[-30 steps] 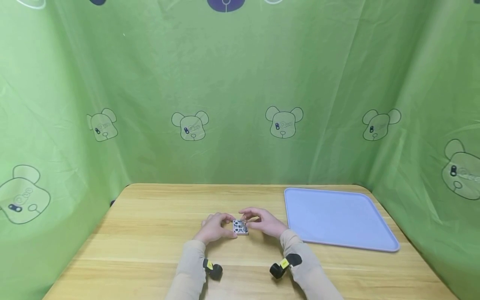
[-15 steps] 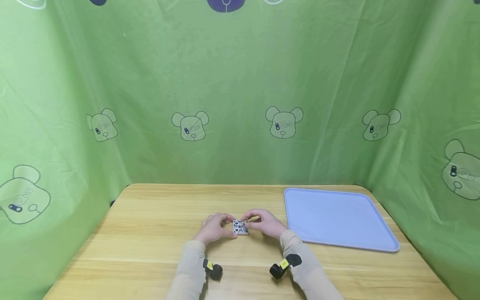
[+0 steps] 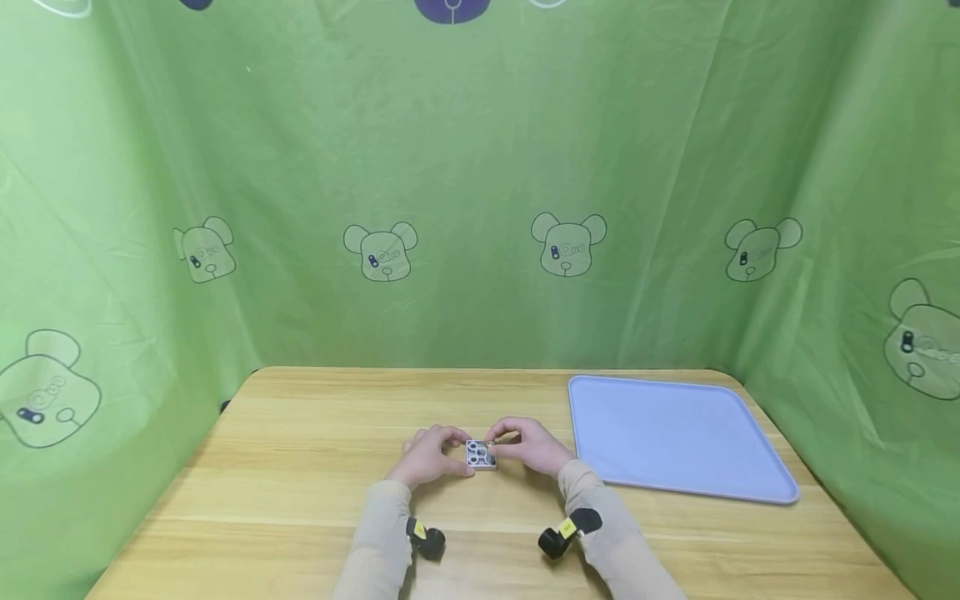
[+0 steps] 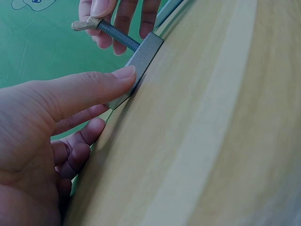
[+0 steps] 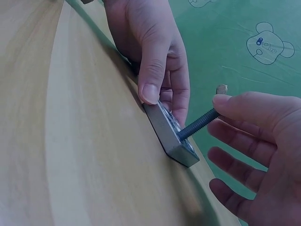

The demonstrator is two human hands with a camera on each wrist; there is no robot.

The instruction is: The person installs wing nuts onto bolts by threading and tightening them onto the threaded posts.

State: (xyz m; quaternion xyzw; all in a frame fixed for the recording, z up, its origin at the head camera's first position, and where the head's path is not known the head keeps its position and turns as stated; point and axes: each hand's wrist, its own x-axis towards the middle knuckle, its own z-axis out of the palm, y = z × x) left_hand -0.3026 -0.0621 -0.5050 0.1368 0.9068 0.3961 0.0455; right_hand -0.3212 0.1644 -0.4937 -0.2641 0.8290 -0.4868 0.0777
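Note:
A small square metal block point(image 3: 481, 455) with several round holes in its top lies flat on the table in the head view. My left hand point(image 3: 431, 455) grips its left side, thumb on the near edge and fingers at the far one. A threaded bolt point(image 5: 200, 125) stands in a hole near the block's right end, much of its thread showing above. My right hand point(image 3: 531, 445) pinches the bolt near its brass-coloured, wing-like head point(image 4: 85, 24) between thumb and forefinger. The right hand's other fingers are spread apart in the right wrist view. How deep the bolt sits is hidden.
On the right of the wooden table point(image 3: 300, 517) lies a light blue tray point(image 3: 675, 433). Green curtains point(image 3: 480, 317) with bear-head prints close in the back and both sides. Each sleeve bears a black wrist camera, one of them the right camera point(image 3: 556, 543).
The right thumb and forefinger have shifted slightly at the bolt's head, which has changed its angle. My left hand and the block stay where they were.

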